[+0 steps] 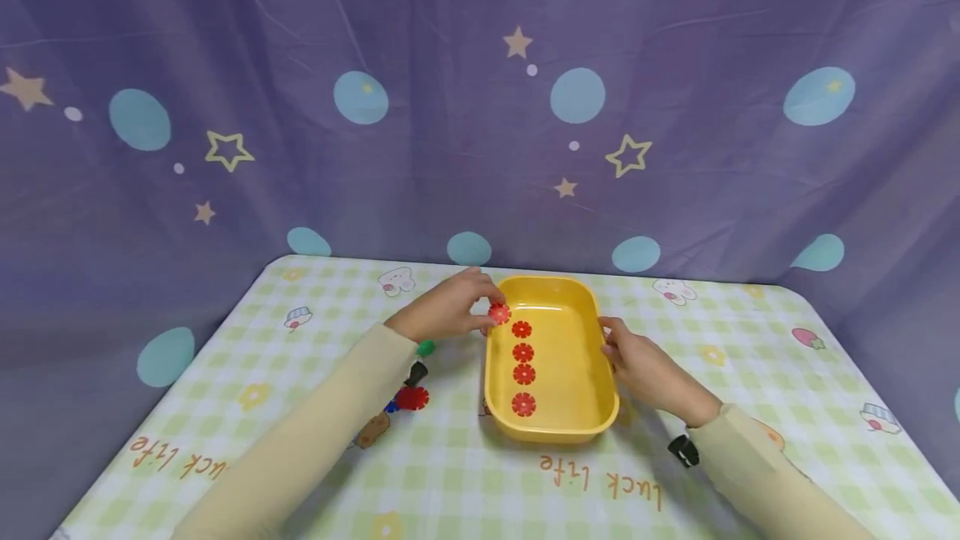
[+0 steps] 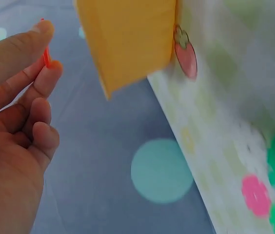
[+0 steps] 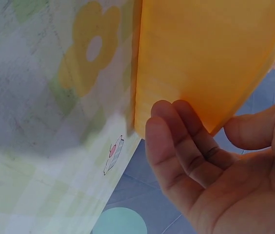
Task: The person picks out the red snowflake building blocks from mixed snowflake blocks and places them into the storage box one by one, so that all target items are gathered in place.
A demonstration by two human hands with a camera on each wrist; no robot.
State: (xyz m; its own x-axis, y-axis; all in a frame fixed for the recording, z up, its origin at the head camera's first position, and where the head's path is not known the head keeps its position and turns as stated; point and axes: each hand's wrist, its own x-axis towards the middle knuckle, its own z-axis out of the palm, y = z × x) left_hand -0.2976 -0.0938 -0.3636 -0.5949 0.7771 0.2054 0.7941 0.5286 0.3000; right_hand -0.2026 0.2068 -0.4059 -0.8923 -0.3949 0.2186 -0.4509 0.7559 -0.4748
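A yellow tray [image 1: 566, 357] with raised walls stands on the table. Several red notched discs [image 1: 523, 405] lie in a column along its left side, inside. My left hand [image 1: 453, 304] pinches another red notched disc [image 1: 498, 313] between thumb and fingertip, over the tray's left rim near the far corner. That disc [image 2: 47, 56] shows edge-on in the left wrist view. On the tray's right side, my right hand [image 1: 648, 369] grips the rim. In the right wrist view its fingers [image 3: 179, 139] lie against the outer wall, with the thumb at the rim.
Left of the tray, partly under my left sleeve, lie a red disc [image 1: 412, 398], a green disc [image 1: 425, 348] and some blue pieces. A small black object [image 1: 683, 451] is beside my right cuff. Behind the checked tablecloth [image 1: 750, 357] hangs a purple curtain [image 1: 480, 148].
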